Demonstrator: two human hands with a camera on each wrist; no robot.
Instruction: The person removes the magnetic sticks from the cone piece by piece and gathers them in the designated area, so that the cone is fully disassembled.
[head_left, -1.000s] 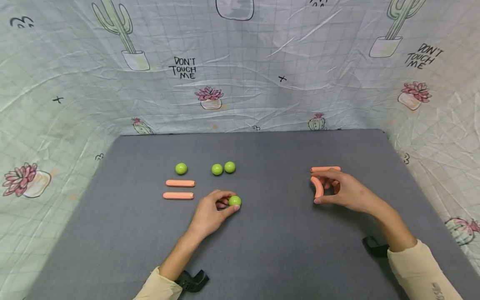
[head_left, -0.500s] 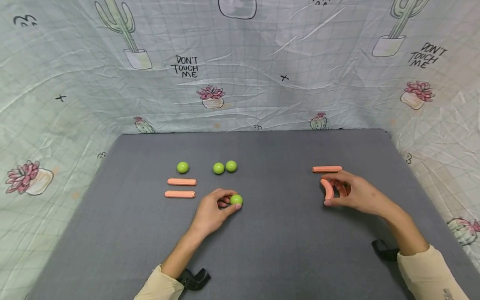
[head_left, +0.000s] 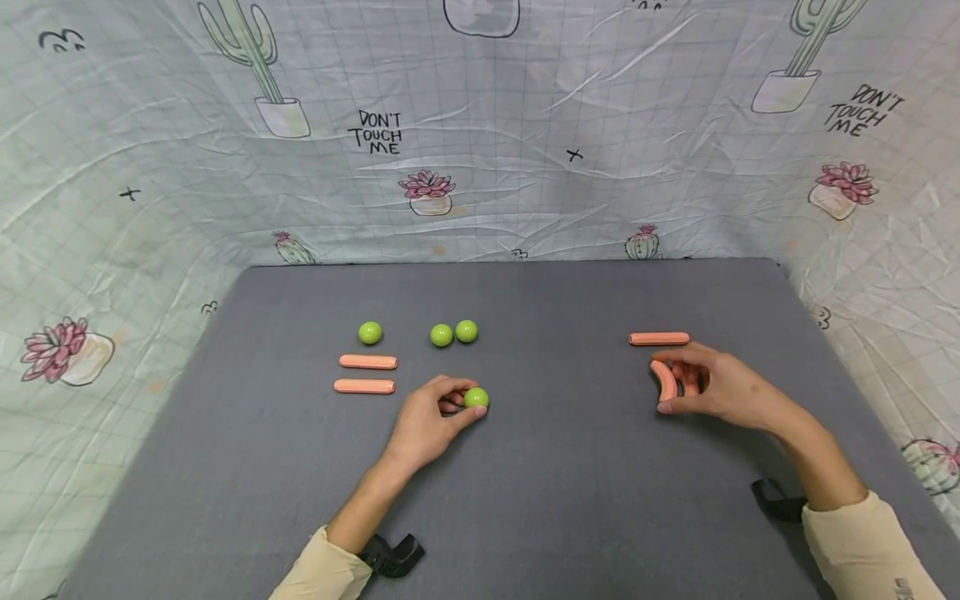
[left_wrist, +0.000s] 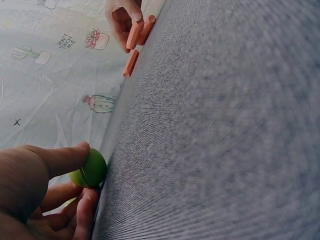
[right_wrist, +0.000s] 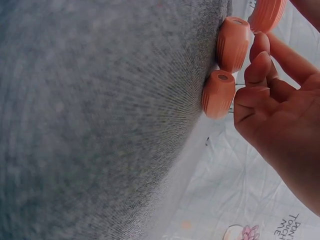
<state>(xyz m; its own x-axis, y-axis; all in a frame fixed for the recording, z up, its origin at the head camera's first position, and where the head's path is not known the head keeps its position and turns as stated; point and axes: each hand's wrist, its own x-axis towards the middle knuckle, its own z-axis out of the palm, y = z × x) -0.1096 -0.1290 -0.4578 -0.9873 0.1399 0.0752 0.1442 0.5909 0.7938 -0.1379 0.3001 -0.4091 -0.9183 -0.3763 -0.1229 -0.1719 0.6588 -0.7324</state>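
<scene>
In the head view my left hand (head_left: 427,422) pinches a green ball (head_left: 476,399) between thumb and fingers, low over the grey table. The left wrist view shows a seam across this ball (left_wrist: 93,169). My right hand (head_left: 731,387) holds a curved orange-pink toy sausage (head_left: 664,382) by its two ends, thumb at the near one. Just beyond that hand lies a straight toy sausage (head_left: 658,338). Another sausage (right_wrist: 233,45) rests close under the right hand's fingers in the right wrist view; the hand mostly covers it in the head view.
Left of centre, two straight toy sausages (head_left: 368,362) lie parallel. Behind them is a lone green ball (head_left: 370,332), and further right sits a pair of green balls (head_left: 442,335). A printed cloth (head_left: 510,200) walls the grey table (head_left: 540,500) at the back and sides.
My right hand has moved rightward with the curved toy sausage, past the left end of the straight one. The left hand keeps its pinch on the green ball, nearly still. The head view has shifted slightly.
</scene>
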